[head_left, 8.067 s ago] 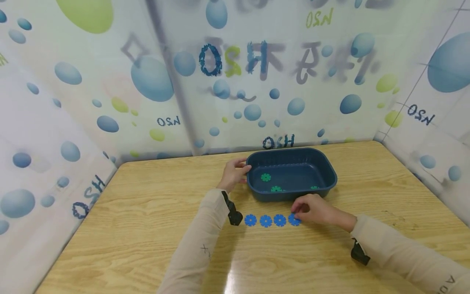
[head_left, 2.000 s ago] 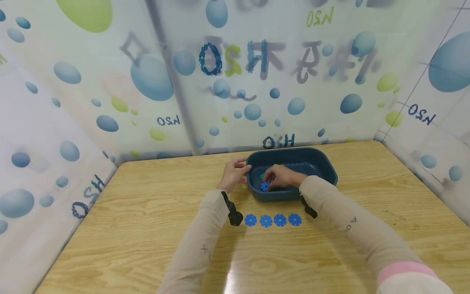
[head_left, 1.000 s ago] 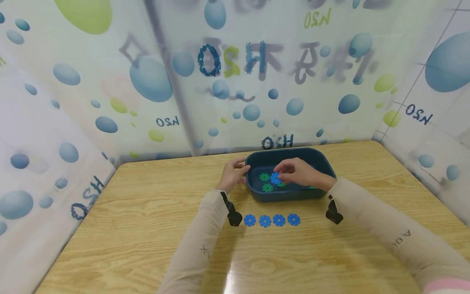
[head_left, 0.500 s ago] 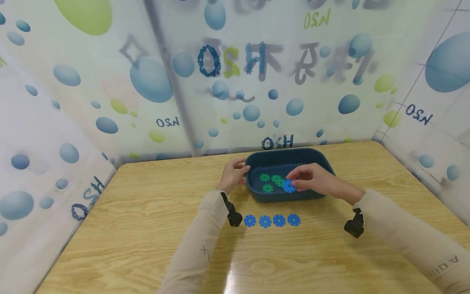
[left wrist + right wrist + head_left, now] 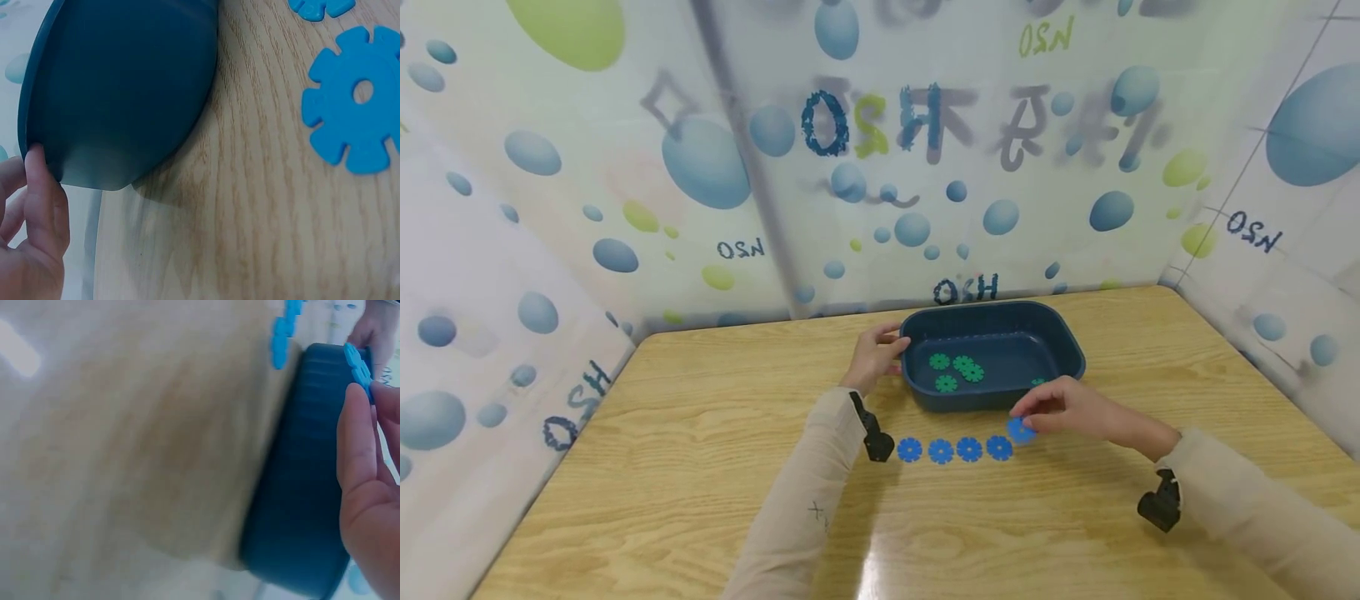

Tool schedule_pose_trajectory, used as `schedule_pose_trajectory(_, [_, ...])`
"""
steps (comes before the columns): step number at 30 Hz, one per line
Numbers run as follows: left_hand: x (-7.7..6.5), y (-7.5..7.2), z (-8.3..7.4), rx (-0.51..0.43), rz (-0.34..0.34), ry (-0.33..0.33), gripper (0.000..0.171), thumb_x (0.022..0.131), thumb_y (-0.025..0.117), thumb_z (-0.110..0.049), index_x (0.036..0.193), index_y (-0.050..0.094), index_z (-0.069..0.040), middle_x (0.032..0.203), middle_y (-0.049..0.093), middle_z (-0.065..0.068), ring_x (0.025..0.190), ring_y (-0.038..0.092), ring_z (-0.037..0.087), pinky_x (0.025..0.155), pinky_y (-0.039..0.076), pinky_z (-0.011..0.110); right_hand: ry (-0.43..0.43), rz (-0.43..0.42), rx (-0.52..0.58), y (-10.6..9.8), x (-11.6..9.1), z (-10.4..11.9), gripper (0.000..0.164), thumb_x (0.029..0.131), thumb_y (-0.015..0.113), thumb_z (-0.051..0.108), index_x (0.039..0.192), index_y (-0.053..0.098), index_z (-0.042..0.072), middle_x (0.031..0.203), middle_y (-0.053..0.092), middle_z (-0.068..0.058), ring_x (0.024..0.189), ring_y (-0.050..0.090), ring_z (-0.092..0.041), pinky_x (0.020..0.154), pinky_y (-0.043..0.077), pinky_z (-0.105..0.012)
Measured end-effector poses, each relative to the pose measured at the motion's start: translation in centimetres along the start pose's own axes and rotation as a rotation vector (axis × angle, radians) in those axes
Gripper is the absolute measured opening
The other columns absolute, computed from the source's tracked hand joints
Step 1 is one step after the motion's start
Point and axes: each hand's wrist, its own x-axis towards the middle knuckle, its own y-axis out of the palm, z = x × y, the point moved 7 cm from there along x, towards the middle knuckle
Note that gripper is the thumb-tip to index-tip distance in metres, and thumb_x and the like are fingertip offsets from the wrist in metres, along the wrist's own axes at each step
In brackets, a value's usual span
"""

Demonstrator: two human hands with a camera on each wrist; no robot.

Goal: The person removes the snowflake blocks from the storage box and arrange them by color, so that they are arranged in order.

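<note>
My left hand (image 5: 871, 360) holds the left end of a dark blue plastic bin (image 5: 966, 402), thumb over the rim; the left wrist view shows this thumb (image 5: 45, 206) against the wall. Between thumb and fingertips my right hand (image 5: 1081, 412) pinches a blue notched disc (image 5: 1019, 431), a flower-shaped piece with a centre hole. This piece stands tilted in front of the bin, just right of a row of several matching blue discs (image 5: 969, 450) lying flat on the table. In the right wrist view the pinched disc (image 5: 359, 367) appears nearly edge-on.
Several green notched discs (image 5: 946, 383) lie inside the bin, two of them overlapping. The bin stands near the back of the wooden table (image 5: 737, 417), before a bubble-printed curtain (image 5: 880, 208). Black cameras are strapped to both wrists.
My right hand has taken a blue disc from the bin and carried it over the front rim, right and toward me. The bin's green discs have shifted. My left hand has stayed put.
</note>
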Motion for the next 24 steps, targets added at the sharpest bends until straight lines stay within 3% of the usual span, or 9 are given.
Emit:
schedule_pose_trajectory(4, [0.0,-0.1,0.0,-0.001,-0.003,-0.003,0.04,0.086,0.059,-0.014,0.125,0.051,-0.011,0.109,0.051,0.013,0.09,0.06,0.03,0.069,0.052,0.038,0.044,-0.007,0.002,0.2,-0.4,-1.3,0.02,0.086,0.056,0.006,0.099,0.061,-0.008,0.086,0.062,-0.013,0.066,0.057,-0.015,0.059,0.052,-0.029])
schedule_pose_trajectory(9, [0.1,0.0,0.0,0.002,0.002,0.0,0.04,0.086,0.058,-0.014,0.125,0.05,-0.012,0.108,0.052,0.013,0.091,0.06,0.03,0.064,0.053,0.034,0.107,-0.021,-0.022,0.2,-0.8,-2.5,0.019,0.086,0.057,0.007,0.098,0.061,-0.007,0.086,0.061,-0.011,0.067,0.054,-0.008,0.06,0.052,-0.026])
schedule_pose_trajectory(14, [0.1,0.0,0.1,0.003,0.003,-0.003,0.04,0.086,0.058,-0.014,0.126,0.05,-0.011,0.108,0.051,0.013,0.091,0.06,0.031,0.06,0.053,0.03,0.146,-0.038,0.028,0.1,-1.0,-3.5,0.018,0.085,0.056,0.002,0.097,0.06,-0.011,0.087,0.061,-0.014,0.067,0.056,-0.007,0.059,0.052,-0.026])
schedule_pose_trajectory(24, [0.0,0.0,-0.1,0.01,-0.001,-0.003,0.04,0.086,0.059,-0.014,0.125,0.05,-0.012,0.109,0.051,0.013,0.091,0.06,0.031,0.054,0.052,0.025,0.032,-0.08,-0.105,0.1,-0.6,-3.3,0.012,0.08,0.063,0.002,0.088,0.064,-0.008,0.082,0.063,-0.01,0.07,0.057,-0.006,0.059,0.05,-0.023])
